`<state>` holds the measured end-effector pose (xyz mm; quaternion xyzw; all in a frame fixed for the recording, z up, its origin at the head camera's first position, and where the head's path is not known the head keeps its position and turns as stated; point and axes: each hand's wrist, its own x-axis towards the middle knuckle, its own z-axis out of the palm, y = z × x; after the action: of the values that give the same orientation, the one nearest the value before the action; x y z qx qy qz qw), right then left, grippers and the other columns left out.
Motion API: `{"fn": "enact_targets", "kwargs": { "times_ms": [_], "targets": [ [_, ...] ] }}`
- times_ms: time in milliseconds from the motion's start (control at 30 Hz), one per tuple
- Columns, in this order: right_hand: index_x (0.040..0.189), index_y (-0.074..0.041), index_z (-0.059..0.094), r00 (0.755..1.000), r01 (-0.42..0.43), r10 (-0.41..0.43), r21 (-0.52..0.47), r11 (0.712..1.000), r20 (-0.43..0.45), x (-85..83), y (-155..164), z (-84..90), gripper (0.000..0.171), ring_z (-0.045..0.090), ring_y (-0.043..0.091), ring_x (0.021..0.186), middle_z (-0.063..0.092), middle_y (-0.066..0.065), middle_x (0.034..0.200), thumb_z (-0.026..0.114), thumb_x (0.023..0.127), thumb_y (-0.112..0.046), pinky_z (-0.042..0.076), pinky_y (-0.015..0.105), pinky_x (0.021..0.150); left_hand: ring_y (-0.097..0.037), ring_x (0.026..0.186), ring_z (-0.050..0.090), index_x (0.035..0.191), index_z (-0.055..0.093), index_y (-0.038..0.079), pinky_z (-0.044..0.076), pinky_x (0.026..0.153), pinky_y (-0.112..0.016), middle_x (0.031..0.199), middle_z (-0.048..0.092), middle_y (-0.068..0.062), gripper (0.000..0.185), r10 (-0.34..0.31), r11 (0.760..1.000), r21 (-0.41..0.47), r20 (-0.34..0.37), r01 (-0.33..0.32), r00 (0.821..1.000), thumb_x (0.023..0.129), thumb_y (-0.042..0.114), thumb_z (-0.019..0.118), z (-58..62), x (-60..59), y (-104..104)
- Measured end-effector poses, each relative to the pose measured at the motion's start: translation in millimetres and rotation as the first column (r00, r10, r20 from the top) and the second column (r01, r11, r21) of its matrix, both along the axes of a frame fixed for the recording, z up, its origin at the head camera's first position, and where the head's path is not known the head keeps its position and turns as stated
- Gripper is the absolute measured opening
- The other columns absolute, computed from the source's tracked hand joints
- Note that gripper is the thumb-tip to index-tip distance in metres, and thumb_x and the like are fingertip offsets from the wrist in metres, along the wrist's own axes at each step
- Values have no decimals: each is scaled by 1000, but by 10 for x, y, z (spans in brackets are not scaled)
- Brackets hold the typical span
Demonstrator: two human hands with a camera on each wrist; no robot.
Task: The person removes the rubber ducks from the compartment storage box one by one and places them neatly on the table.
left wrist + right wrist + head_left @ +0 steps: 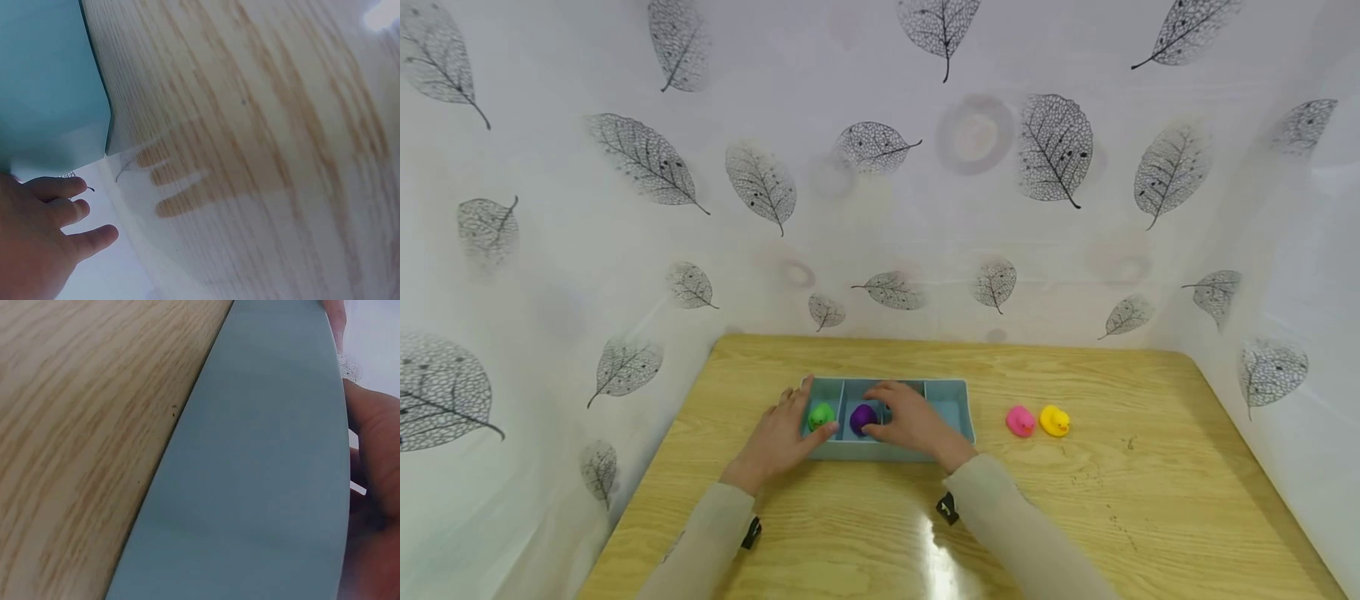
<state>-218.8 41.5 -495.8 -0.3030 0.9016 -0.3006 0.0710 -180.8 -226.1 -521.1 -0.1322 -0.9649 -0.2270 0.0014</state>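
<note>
A blue-grey tray (951,392) with several compartments lies in the middle of the wooden table. A green toy duck (822,415) sits in its leftmost compartment and a purple toy duck (862,418) in the one beside it. My left hand (786,432) rests against the tray's left end with its fingers straight and its thumb along the front rim. My right hand (904,421) reaches over the tray, its thumb and fingers curled round the purple duck. The left wrist view shows the tray's wall (50,75) and relaxed fingers (62,187). In the right wrist view only the tray wall (262,475) and part of the right hand (375,487) appear.
A pink toy duck (1020,421) and a yellow toy duck (1055,421) stand side by side on the table (1150,467) to the right of the tray. Leaf-patterned white walls (880,208) close in the back and both sides.
</note>
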Motion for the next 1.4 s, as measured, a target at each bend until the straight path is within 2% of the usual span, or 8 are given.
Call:
{"fn": "enact_targets", "kwargs": {
  "times_ms": [133,333,567,833,1133,1233,1400],
  "targets": [
    [143,-7,64,1000,-2,3,49,999,-19,-3,-46,29,59,57,37,140,59,15,151,81,93,-33,48,53,116,-56,149,39,169,15,4,37,118,-71,166,38,-28,99,0,1000,7,0,0,1000,102,64,56,19,9,4],
    [138,-6,67,999,14,-10,97,995,-41,-16,-119,30,56,60,38,135,61,16,147,84,90,-31,50,53,113,-56,145,44,169,16,4,39,116,-70,164,40,-31,98,6,1000,-1,-18,-6,1000,102,65,55,-14,-4,-2],
    [138,-9,68,998,61,-62,157,986,-1,-28,-205,65,58,60,39,134,61,13,148,88,87,-27,52,54,110,-56,145,45,169,15,5,40,116,-70,162,41,-31,98,1,1000,8,-20,-1,1000,102,62,57,-11,-17,-5],
    [136,-10,70,998,57,-55,239,969,-19,-55,-272,91,58,65,37,122,65,12,141,89,84,-27,58,53,99,-58,143,46,169,15,5,42,113,-71,162,41,-32,98,-2,1000,11,-15,2,1000,102,62,57,0,-9,-2],
    [137,-12,69,995,102,-99,329,939,-25,-72,-362,69,60,66,33,119,69,8,135,88,85,-34,59,50,96,-57,148,41,170,14,6,40,115,-71,165,38,-29,98,-1,1000,7,-10,1,1000,103,63,56,-38,-8,-22],
    [138,-12,69,993,114,-116,345,932,-14,-68,-383,60,60,67,33,117,70,8,133,88,85,-33,60,49,93,-57,148,41,170,14,7,39,116,-70,165,38,-29,98,-2,1000,8,-8,2,1000,102,63,56,-47,-11,-23],
    [138,-12,69,991,124,-135,329,936,11,-74,-402,53,59,67,32,114,71,9,131,89,85,-29,61,46,90,-57,147,41,169,15,5,40,116,-70,165,38,-29,98,-5,1000,11,-23,5,1000,102,62,57,-34,-20,-23]
  ]
}}
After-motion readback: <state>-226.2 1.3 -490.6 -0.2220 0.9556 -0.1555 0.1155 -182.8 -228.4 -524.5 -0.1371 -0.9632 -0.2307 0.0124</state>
